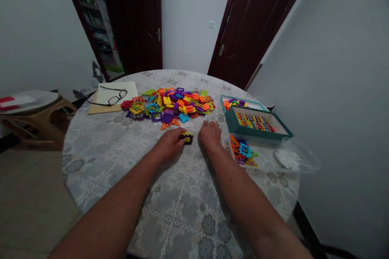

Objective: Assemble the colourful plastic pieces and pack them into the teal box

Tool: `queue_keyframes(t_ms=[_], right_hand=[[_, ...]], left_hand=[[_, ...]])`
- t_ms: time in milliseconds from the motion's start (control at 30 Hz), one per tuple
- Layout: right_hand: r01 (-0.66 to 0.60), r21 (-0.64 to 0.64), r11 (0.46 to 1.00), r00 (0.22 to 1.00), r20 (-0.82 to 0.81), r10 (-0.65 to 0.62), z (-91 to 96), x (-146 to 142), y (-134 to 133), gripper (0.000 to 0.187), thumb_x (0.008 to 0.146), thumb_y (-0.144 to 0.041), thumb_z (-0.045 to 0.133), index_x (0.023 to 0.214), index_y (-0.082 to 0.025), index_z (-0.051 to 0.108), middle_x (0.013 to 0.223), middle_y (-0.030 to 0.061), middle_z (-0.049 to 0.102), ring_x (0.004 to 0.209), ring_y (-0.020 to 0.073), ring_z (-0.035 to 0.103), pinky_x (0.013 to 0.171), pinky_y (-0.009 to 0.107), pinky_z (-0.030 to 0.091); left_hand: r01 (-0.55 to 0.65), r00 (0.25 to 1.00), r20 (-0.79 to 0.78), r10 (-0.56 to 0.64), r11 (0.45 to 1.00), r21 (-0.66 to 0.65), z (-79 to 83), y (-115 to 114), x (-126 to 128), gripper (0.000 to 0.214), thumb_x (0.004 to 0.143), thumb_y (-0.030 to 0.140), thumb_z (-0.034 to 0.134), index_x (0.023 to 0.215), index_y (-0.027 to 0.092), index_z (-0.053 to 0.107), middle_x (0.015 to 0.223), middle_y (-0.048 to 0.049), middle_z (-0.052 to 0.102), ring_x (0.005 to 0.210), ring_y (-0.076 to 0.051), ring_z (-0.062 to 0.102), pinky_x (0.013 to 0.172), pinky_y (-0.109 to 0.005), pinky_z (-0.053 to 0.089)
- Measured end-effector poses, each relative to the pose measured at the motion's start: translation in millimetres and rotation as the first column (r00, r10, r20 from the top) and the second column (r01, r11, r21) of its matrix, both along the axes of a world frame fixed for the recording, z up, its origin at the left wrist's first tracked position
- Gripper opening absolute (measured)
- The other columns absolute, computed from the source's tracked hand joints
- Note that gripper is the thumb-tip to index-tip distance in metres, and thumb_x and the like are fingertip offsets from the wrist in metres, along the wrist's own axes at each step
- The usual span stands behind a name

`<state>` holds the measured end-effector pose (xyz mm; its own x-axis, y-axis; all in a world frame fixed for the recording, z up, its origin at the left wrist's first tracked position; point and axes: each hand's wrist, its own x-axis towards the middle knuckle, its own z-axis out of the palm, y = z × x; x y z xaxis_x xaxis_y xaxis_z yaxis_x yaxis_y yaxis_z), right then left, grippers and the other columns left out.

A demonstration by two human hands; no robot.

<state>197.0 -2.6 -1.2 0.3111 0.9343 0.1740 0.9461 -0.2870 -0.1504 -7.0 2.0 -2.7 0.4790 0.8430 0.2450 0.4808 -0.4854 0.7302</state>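
My left hand (pixel 168 142) rests on the round table (pixel 100 149), its fingers closed round a small dark and yellow block assembly (pixel 187 137). My right hand (pixel 209 133) lies just right of that assembly, knuckles up, fingers curled down on the cloth; whether it touches the piece I cannot tell. Beyond both hands spreads a pile of colourful plastic building pieces (pixel 170 105).
A teal box (pixel 258 123) with sorted pieces stands at the right, and a clear plastic tray (pixel 273 156) with several pieces is in front of it. Glasses (pixel 111 97) lie on a notebook (pixel 103 107) at the far left. A wooden stool (pixel 33 113) stands left of the table.
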Motion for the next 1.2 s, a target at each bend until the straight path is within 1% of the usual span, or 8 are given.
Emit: queue_keyframes(t_ms=[200, 367, 533, 667, 767, 933, 1033, 1200], right_hand=[[-0.083, -0.035, 0.996, 0.996, 0.023, 0.084, 7.3, -14.1, -24.8, 0.035, 0.106, -0.011, 0.042, 0.131, -0.015, 0.067, 0.126, 0.0227, 0.064, 0.118, 0.033, 0.061, 0.095, 0.041, 0.051], [-0.232, -0.042, 0.972, 0.971, 0.052, 0.234, 33.3, -6.9, -65.9, 0.027, 0.101, -0.016, 0.055, 0.125, -0.014, 0.066, 0.116, 0.0203, 0.066, 0.107, 0.032, 0.062, 0.092, 0.04, 0.05], [-0.273, 0.244, 0.93, 0.96, 0.123, 0.25, 51.5, 44.6, -119.9, 0.026, 0.101, -0.024, 0.055, 0.123, -0.016, 0.065, 0.111, 0.018, 0.067, 0.107, 0.0317, 0.061, 0.098, 0.043, 0.048], [-0.225, 0.31, 0.924, 0.966, 0.197, 0.169, 39.6, 97.2, -142.8, 0.022, 0.1, -0.026, 0.055, 0.118, -0.018, 0.066, 0.107, 0.0176, 0.068, 0.103, 0.0323, 0.063, 0.096, 0.044, 0.049], [-0.211, 0.335, 0.918, 0.966, 0.213, 0.144, 28.3, 113.9, -146.6, 0.02, 0.1, -0.026, 0.055, 0.114, -0.018, 0.067, 0.107, 0.0186, 0.068, 0.106, 0.0341, 0.064, 0.097, 0.048, 0.05], [-0.31, 0.401, 0.862, 0.933, -0.045, 0.356, 36.1, 85.3, -141.7, 0.022, 0.102, -0.026, 0.054, 0.118, -0.019, 0.067, 0.118, 0.0158, 0.069, 0.112, 0.03, 0.065, 0.1, 0.047, 0.052], [-0.395, 0.332, 0.857, 0.824, -0.286, 0.49, 49.2, 50.8, -131.9, 0.026, 0.103, -0.026, 0.058, 0.126, -0.019, 0.066, 0.121, 0.0124, 0.069, 0.097, 0.0216, 0.069, 0.09, 0.037, 0.056], [-0.48, 0.184, 0.858, 0.766, -0.389, 0.511, 57.0, 11.4, -108.2, 0.029, 0.101, -0.025, 0.066, 0.13, -0.019, 0.068, 0.123, 0.0106, 0.073, 0.096, 0.0192, 0.068, 0.09, 0.033, 0.051]], left_hand=[[0.002, 0.999, -0.048, 0.001, 0.998, 0.07, -4.9, 4.5, -1.4, 0.029, 0.087, 0.026, 0.063, 0.114, 0.025, 0.074, 0.111, -0.0086, 0.078, 0.104, -0.029, 0.069, 0.102, -0.042, 0.05], [-0.029, 0.997, -0.066, 0.034, 0.996, 0.08, -3.5, 5.0, -0.4, 0.033, 0.088, 0.025, 0.061, 0.118, 0.024, 0.074, 0.114, -0.0088, 0.078, 0.108, -0.031, 0.069, 0.101, -0.042, 0.051], [-0.035, 0.999, 0.007, 0.035, 0.998, 0.043, 1.4, -1.6, 2.8, 0.032, 0.088, 0.023, 0.062, 0.118, 0.025, 0.075, 0.108, -0.008, 0.078, 0.096, -0.027, 0.068, 0.094, -0.041, 0.052], [0.005, 0.993, 0.115, -0.005, 1.0, -0.004, 6.3, -9.2, 7.5, 0.032, 0.088, 0.02, 0.063, 0.117, 0.026, 0.077, 0.109, -0.0095, 0.078, 0.091, -0.025, 0.069, 0.092, -0.041, 0.053], [0.038, 0.985, 0.168, -0.033, 0.999, -0.024, 9.0, -12.3, 9.2, 0.032, 0.087, 0.02, 0.065, 0.116, 0.027, 0.078, 0.11, -0.0096, 0.079, 0.095, -0.027, 0.07, 0.096, -0.042, 0.053], [0.134, 0.978, 0.174, -0.118, 0.987, -0.085, 9.6, -11.8, 7.2, 0.033, 0.09, 0.024, 0.066, 0.12, 0.029, 0.079, 0.122, -0.0101, 0.078, 0.111, -0.03, 0.07, 0.104, -0.045, 0.052], [0.223, 0.958, 0.214, -0.193, 0.967, -0.126, 9.7, -12.5, 6.8, 0.035, 0.093, 0.03, 0.068, 0.127, 0.029, 0.077, 0.128, -0.0108, 0.076, 0.117, -0.032, 0.07, 0.109, -0.047, 0.05], [0.377, 0.897, 0.348, -0.272, 0.882, -0.283, 11.0, -17.7, 8.0, 0.059, 0.093, 0.037, 0.074, 0.15, 0.03, 0.06, 0.121, -0.0112, 0.077, 0.106, -0.028, 0.072, 0.095, -0.043, 0.056]])
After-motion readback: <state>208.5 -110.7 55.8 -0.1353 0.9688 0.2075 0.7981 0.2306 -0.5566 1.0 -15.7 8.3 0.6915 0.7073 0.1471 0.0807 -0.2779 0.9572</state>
